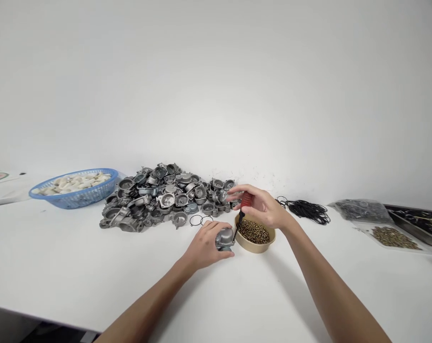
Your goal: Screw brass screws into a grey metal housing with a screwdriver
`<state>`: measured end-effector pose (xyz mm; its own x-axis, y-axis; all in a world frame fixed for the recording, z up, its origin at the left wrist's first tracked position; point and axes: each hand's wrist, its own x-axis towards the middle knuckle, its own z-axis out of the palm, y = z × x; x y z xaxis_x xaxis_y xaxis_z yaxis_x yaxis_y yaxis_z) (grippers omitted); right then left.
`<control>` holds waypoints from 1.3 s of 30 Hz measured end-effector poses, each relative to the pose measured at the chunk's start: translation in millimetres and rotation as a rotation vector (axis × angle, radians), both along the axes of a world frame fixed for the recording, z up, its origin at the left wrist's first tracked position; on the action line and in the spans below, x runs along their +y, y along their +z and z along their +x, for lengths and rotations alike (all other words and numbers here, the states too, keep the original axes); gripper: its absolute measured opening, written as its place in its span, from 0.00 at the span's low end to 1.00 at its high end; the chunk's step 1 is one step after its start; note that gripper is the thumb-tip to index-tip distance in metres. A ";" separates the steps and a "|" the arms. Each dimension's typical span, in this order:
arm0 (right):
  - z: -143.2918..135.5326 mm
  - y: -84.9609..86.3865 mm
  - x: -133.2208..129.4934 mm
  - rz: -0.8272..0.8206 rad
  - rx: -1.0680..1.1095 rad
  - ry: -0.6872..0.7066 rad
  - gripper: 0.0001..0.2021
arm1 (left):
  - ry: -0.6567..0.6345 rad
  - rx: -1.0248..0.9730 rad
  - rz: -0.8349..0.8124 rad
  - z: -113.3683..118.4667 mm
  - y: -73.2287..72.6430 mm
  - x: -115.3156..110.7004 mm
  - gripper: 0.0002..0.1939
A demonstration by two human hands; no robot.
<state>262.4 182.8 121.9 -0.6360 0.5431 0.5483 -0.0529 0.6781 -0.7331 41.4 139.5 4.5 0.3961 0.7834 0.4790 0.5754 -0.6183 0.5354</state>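
left hand clasps metal housing, probably bracing it | right hand grips red-handled screwdriver, tip at housing's edge | screw bowl just beside, presumably for easy reach

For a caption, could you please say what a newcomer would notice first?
The heap of grey metal parts, left of centre on the white table, probably strikes first. Then come the red-handled screwdriver in the right hand, near the centre, and the blue basket further left.
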 end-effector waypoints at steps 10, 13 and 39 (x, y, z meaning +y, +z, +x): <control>-0.2 -9.0 8.4 -0.006 0.009 -0.143 0.24 | 0.001 0.008 0.010 -1.1 -2.9 0.9 0.34; 0.0 -8.5 6.4 -0.084 0.025 -0.017 0.24 | 0.006 0.010 0.008 -1.6 -3.5 0.9 0.34; -8.2 -14.8 11.3 -0.043 0.126 -0.155 0.22 | 0.019 -0.026 -0.034 -1.4 -6.0 0.3 0.34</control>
<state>254.2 194.0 107.1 -0.4708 0.6539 0.5922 -0.0432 0.6533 -0.7558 39.9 139.8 -1.5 0.3690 0.8066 0.4619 0.5720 -0.5887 0.5711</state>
